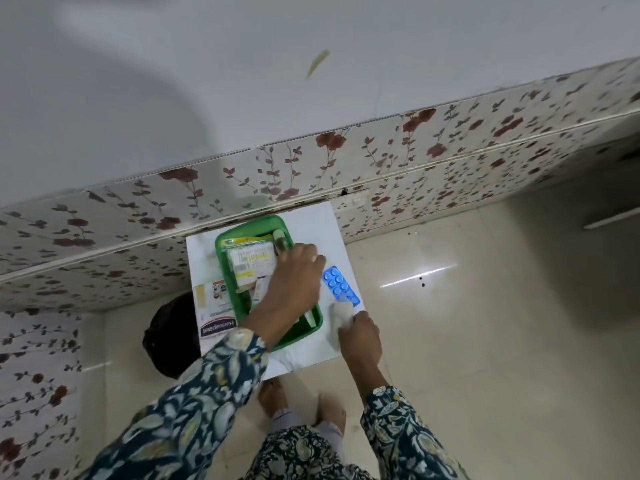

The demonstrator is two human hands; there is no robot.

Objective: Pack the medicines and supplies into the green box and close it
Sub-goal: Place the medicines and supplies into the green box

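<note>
An open green box (239, 306) lies on a small white table (311, 223) against the wall. Inside it are a printed medicine carton (251, 263) and a small bottle (280, 239) at the far right corner. My left hand (294, 282) reaches over the box, its fingers closed on the bottle's lower end. To the right of the box my right hand (358, 336) grips a white cotton wad (341, 320) at the table's near edge. A blue blister strip (339, 284) lies just beyond the wad. A Hansaplast pack (216, 327) and a flat leaflet pack (211, 294) lie left of the box.
A flowered wall panel (311, 168) runs right behind the table. A dark round object (173, 336) sits on the floor at the table's left. My bare feet (301, 407) stand on glossy beige tiles below the table's near edge.
</note>
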